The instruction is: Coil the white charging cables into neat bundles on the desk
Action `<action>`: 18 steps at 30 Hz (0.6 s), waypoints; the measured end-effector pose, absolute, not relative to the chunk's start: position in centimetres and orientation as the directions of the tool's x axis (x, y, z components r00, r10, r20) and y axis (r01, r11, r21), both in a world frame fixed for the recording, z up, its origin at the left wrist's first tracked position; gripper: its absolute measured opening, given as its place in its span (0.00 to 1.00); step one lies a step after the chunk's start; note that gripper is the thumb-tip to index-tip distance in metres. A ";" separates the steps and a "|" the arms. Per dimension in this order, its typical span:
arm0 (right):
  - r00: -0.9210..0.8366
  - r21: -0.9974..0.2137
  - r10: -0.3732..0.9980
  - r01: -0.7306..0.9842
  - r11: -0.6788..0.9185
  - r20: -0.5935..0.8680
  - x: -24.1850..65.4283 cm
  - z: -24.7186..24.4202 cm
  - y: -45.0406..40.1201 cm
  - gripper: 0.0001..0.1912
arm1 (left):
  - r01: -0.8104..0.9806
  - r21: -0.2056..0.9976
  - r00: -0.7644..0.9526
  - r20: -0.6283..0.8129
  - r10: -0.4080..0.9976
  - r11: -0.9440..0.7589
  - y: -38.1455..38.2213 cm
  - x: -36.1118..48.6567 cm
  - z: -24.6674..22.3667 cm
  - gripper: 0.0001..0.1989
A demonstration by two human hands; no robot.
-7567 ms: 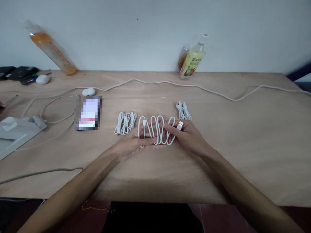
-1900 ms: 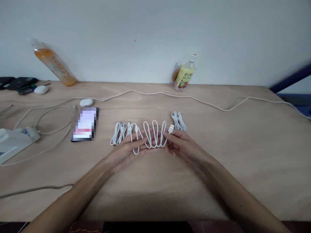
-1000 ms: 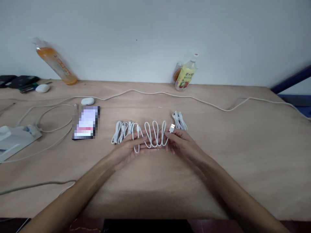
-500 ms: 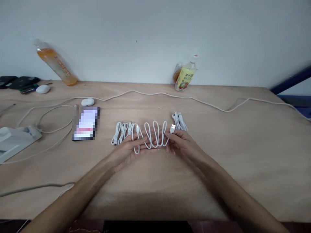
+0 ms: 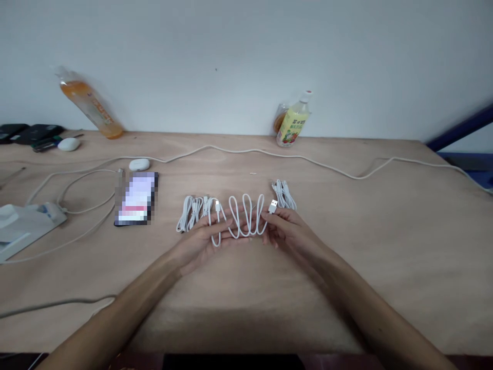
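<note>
A white cable (image 5: 246,234) lies in loose zigzag loops across the fingers of both hands, above the table. My left hand (image 5: 206,236) grips its left part, thumb on top, with the small connector pointing up beside the thumb. At the other end, my right hand (image 5: 285,226) pinches the cable just below the USB plug (image 5: 273,206). Behind my left hand lie bundled white cables (image 5: 187,213), partly hidden by the fingers. Another white bundle (image 5: 284,194) rests just behind my right hand.
A phone (image 5: 137,199) and a white earbud case (image 5: 139,164) lie left. One long white cable (image 5: 254,150) crosses the table. An orange bottle (image 5: 92,110) and a yellow-labelled bottle (image 5: 293,123) lean on the wall. A white holder (image 5: 31,226) stands far left.
The whole view has shifted slightly, so things appear a little lower. Both hands keep the same hold on the looped cable.
</note>
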State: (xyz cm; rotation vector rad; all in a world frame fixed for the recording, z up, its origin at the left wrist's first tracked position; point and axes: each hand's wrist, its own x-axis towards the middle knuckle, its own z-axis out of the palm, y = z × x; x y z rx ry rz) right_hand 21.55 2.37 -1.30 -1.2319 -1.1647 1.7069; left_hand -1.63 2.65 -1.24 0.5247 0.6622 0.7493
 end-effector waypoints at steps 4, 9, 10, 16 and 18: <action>-0.284 -0.945 0.912 -0.054 -0.324 -0.297 21.5 -1.4 2.3 0.22 | -0.463 0.623 0.581 -0.325 0.746 0.631 2.7 -1.6 -1.1 0.29; -0.287 -0.942 0.913 -0.086 -0.325 -0.289 21.5 -1.4 2.3 0.23 | -0.443 0.621 0.602 -0.327 0.728 0.646 2.8 -1.6 -0.7 0.29; -0.285 -0.942 0.914 -0.089 -0.325 -0.288 21.5 -1.4 2.2 0.22 | -0.440 0.619 0.611 -0.324 0.722 0.650 2.8 -1.6 -0.7 0.29; -0.272 -0.937 0.915 -0.097 -0.335 -0.299 21.5 -1.4 2.2 0.22 | -0.442 0.600 0.665 -0.280 0.693 0.667 3.0 -1.8 -0.6 0.28; -0.281 -0.939 0.914 -0.094 -0.330 -0.294 21.5 -1.4 2.2 0.22 | -0.444 0.601 0.673 -0.265 0.690 0.664 3.0 -1.8 -0.7 0.28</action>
